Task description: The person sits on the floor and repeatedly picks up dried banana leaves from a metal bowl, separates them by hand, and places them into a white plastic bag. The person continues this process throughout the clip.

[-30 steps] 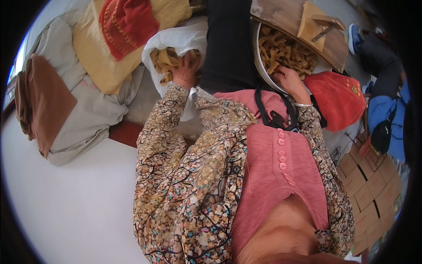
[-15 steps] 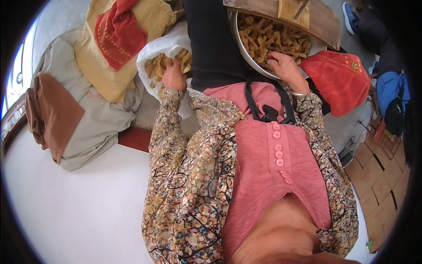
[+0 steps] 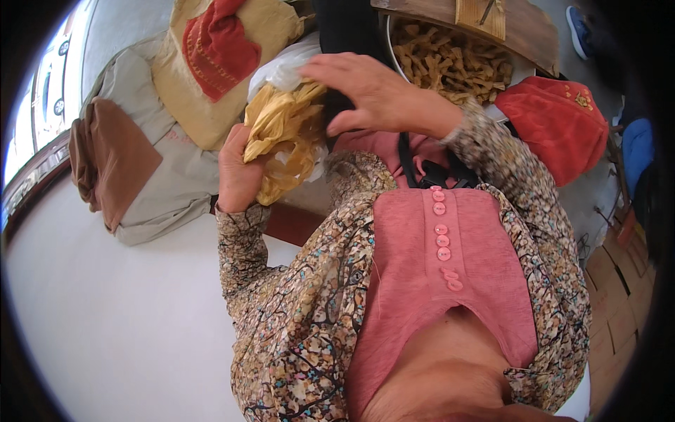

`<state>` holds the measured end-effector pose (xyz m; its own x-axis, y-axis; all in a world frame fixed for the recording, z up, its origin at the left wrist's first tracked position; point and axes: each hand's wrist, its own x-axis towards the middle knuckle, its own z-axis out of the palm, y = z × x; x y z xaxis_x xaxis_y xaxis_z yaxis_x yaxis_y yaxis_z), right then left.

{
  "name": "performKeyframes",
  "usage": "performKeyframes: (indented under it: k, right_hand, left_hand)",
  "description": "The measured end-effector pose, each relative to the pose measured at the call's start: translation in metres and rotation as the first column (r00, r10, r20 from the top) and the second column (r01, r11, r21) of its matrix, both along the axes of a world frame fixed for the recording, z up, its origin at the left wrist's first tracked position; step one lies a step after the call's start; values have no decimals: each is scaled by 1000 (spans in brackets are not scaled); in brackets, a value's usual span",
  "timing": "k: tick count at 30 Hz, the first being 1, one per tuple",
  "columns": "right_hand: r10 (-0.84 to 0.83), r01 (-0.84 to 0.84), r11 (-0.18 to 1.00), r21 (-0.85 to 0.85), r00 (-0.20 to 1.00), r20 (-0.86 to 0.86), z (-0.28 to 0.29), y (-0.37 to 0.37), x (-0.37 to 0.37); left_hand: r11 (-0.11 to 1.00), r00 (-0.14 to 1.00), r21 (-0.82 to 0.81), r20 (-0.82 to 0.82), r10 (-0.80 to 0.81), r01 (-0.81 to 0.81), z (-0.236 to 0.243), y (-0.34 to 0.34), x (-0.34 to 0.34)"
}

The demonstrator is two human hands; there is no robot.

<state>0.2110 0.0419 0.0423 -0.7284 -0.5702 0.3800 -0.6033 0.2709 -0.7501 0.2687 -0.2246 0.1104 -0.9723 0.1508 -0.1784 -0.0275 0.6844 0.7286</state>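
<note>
My left hand [image 3: 239, 176] is closed on a bunch of thin, crinkled yellow strips [image 3: 285, 123], some loosely looped and hanging down. The bunch is raised in front of a white plastic bag [image 3: 285, 63], of which the upper part shows. My right hand [image 3: 376, 91] is stretched out to the left over my leg, thumb apart from the fingers. Its fingertips are at the top of the bunch, by the bag; whether they touch is unclear. At the upper right, a round metal basin [image 3: 389, 49] holds many brown knotted pieces [image 3: 453, 67].
A wooden board [image 3: 524, 32] lies across the basin's far side. Beside it is a red cloth [image 3: 555, 126]. To the left lie a tan sack [image 3: 204, 119] with a red towel [image 3: 221, 49], grey fabric [image 3: 169, 169] and a brown cloth [image 3: 116, 162]. Cardboard boxes [image 3: 619, 302] stand at the right.
My left hand has come out of the white bag with the yellow strips, moving left and nearer to me. My right hand has left the basin and moved left toward the bunch.
</note>
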Motion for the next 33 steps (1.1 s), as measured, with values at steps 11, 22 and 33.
performKeyframes:
  k: [11,22,33]
  right_hand:
    - [69,-144,863,-485,983,-170,34,-90,-56]
    - [1,-125,723,-679,984,-180,150,-27,-59]
    - [-502,467,865,-186,784,-365,63,136,2]
  left_hand:
    - [931,919,364,-375,123,24,95,4,-36]
    - [741,773,499,-632,-43,449,175,57,-88]
    - [838,799,208,-480,-362,505,32,188,-77]
